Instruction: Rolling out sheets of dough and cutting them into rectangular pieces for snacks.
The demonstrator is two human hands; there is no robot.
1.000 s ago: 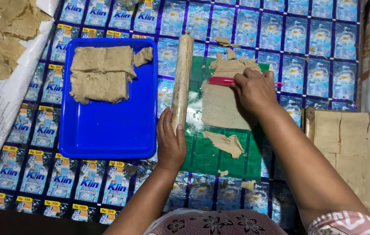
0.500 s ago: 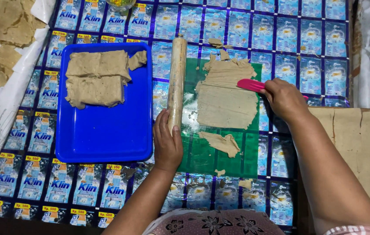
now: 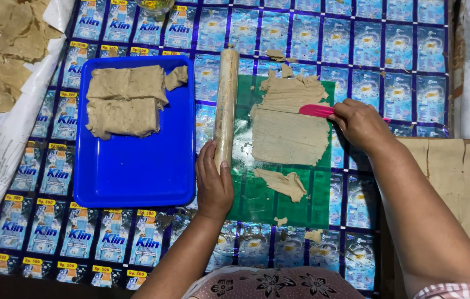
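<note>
My left hand [image 3: 213, 184] rests at the near end of a wooden rolling pin [image 3: 226, 105], touching it, on the left edge of a green mat [image 3: 257, 194]. My right hand [image 3: 360, 124] grips a pink flat scraper [image 3: 315, 110] whose blade lies across a thin rolled sheet of tan dough [image 3: 290, 130] on the mat. A torn strip of dough [image 3: 283, 183] lies nearer me on the mat.
A blue tray [image 3: 135, 171] at the left holds two folded slabs of dough [image 3: 124, 102]. Dry thin pieces [image 3: 2, 44] lie piled on white paper at far left. Cut sheets [image 3: 467, 177] lie at the right. A patterned blue wrapper sheet [image 3: 58, 232] covers the floor.
My right hand has drawn the pink scraper rightward and slightly nearer, uncovering the dough sheet. My left hand stays at the rolling pin's end.
</note>
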